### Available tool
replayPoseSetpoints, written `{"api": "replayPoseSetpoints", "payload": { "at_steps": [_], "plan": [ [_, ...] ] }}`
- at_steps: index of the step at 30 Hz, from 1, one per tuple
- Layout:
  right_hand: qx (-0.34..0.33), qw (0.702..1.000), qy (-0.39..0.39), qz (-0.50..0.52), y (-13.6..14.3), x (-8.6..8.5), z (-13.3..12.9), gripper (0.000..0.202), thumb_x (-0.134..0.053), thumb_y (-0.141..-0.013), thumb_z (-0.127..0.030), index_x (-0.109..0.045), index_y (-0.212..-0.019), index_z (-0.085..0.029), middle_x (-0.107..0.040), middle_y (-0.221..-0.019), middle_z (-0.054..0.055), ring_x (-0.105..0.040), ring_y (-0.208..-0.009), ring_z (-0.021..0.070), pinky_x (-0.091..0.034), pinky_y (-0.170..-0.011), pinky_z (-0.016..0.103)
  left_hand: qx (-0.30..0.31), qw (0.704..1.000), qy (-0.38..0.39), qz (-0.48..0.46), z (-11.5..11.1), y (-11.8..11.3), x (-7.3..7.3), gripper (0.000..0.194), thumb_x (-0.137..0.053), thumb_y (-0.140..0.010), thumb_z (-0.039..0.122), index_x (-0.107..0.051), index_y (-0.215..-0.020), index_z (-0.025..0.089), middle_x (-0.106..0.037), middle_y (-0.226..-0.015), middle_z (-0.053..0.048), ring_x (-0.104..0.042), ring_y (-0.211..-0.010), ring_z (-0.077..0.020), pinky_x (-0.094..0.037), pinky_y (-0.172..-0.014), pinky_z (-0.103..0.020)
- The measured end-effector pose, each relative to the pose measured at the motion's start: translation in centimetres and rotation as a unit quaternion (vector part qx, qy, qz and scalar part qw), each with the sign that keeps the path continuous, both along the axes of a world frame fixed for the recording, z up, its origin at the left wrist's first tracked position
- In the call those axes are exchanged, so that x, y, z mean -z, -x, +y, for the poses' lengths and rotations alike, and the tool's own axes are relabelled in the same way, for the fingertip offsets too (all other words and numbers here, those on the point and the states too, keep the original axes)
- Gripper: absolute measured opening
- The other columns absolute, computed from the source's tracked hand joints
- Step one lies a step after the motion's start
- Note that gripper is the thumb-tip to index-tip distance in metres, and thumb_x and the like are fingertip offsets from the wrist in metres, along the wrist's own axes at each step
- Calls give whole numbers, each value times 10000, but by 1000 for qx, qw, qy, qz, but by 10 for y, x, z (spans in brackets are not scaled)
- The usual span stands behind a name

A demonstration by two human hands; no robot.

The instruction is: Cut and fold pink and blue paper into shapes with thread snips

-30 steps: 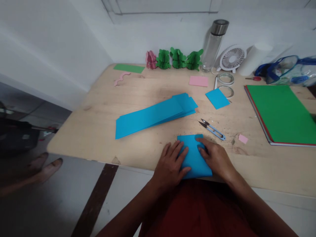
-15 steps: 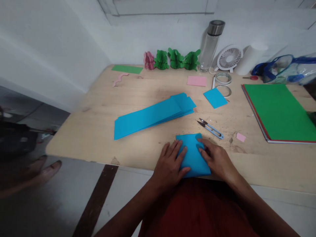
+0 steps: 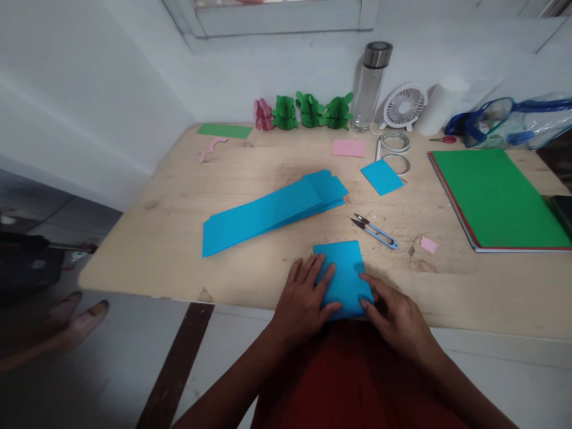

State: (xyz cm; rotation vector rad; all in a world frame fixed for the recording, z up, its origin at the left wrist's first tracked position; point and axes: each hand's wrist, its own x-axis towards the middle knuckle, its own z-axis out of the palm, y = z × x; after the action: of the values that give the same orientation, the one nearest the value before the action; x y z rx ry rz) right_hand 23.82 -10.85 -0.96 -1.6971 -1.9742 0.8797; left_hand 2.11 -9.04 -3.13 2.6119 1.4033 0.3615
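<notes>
Near the table's front edge lies a folded blue sheet of paper (image 3: 344, 280). My left hand (image 3: 301, 292) rests flat across its left side, fingers spread over the paper. At the sheet's lower right edge is my right hand (image 3: 393, 310), its thumb and index fingertips touching the paper and held apart; the other fingers are partly hidden. Just beyond the sheet is a pair of thread snips (image 3: 375, 231) with pale blue handles. A stack of long blue paper strips (image 3: 268, 211) lies farther back to the left.
A small blue paper piece (image 3: 382, 177) overlaps a tape roll (image 3: 397, 164). Green sheets (image 3: 500, 196) lie to the right. Along the wall stand green paper figures (image 3: 310, 110), a glass bottle (image 3: 369, 95) and a white fan (image 3: 404, 106). Another person's foot (image 3: 84, 319) shows at left.
My right hand has slid down the sheet's right edge toward me, uncovering its upper right corner. My left hand stays on the paper. The whole view has shifted slightly.
</notes>
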Motion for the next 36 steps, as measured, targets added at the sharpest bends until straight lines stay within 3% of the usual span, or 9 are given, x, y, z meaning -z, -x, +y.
{"api": "replayPoseSetpoints", "payload": {
  "at_steps": [10, 20, 25, 29, 32, 36],
  "plan": [
    [-23, 998, -43, -44, 0, 9, -3, 358, -434, -904, -332, -613, -1183, -196, -725, -991, 94, -684, -805, 238, -562, -732, 419, 0, 1000, -20, -1, -1, 0, 2, 639, -388, -900, 553, -428, -1375, 128, -378, -1449, -192, -342, -1337, -331, -270, -1066, -533],
    [-18, 999, -34, -30, -1, 8, -3, 351, -441, -905, -324, -608, -1190, -203, -719, -1031, 85, -686, -845, 233, -557, -759, 413, -2, 1000, -14, -4, -1, 1, 0, 647, -401, -887, 569, -430, -1377, 148, -389, -1446, -179, -362, -1322, -326, -273, -1061, -519],
    [-29, 998, -39, -30, -15, -2, 15, 351, -465, -890, -337, -619, -1179, -213, -722, -999, 75, -679, -826, 226, -546, -734, 383, -42, 999, -20, -13, -4, -11, -2, 626, -399, -884, 566, -458, -1361, 164, -439, -1412, -171, -392, -1289, -339, -269, -1046, -540],
    [-11, 999, -35, -39, -31, -9, 35, 334, -498, -856, -328, -643, -1141, -231, -719, -857, 39, -667, -747, 201, -528, -666, 329, -64, 997, -20, -24, -7, -21, -1, 594, -391, -900, 522, -460, -1356, 146, -467, -1388, -176, -412, -1268, -335, -263, -1043, -541],
    [4, 998, -43, -52, -38, -6, 43, 337, -508, -842, -355, -660, -1113, -225, -684, -729, 18, -637, -651, 180, -507, -600, 301, -65, 997, -20, -30, -8, -22, -1, 563, -374, -918, 481, -458, -1346, 125, -458, -1397, -174, -415, -1268, -322, -261, -1044, -533],
    [10, 996, -73, -50, -43, 3, 40, 341, -501, -854, -367, -656, -1117, -214, -678, -732, 20, -636, -676, 180, -511, -618, 297, -47, 998, -18, -33, -8, -17, -2, 528, -362, -928, 456, -471, -1316, 114, -453, -1406, -163, -404, -1281, -303, -260, -1053, -514]
  ]
}}
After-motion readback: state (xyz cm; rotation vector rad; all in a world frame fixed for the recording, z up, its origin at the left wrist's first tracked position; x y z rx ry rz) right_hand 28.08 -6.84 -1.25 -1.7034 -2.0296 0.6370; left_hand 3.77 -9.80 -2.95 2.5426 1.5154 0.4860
